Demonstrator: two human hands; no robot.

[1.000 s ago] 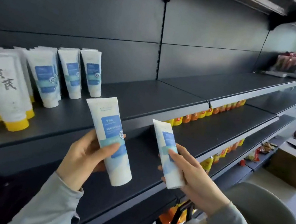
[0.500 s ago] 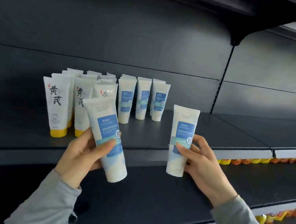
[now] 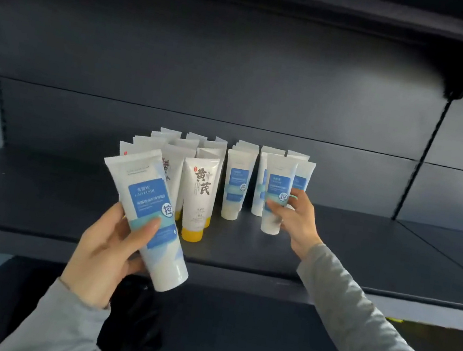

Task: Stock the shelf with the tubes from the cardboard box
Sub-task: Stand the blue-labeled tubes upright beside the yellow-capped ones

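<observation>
Your R hand [image 3: 297,220] pinches a blue tube [image 3: 279,183] at the row front; L hand [image 3: 104,249] grips a second tube [image 3: 147,201]. Knock the standing tubes [image 3: 234,185] & they domino.

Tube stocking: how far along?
Done: yellow-capped tubes and blue-label tubes stand in rows on the shelf. In hand: right hand holds an upright tube at the front of the blue-label rows, not yet released; left hand grips a tilted tube in front of the shelf edge. Left: place both. The box is out of view, so remaining count is unknown.
</observation>
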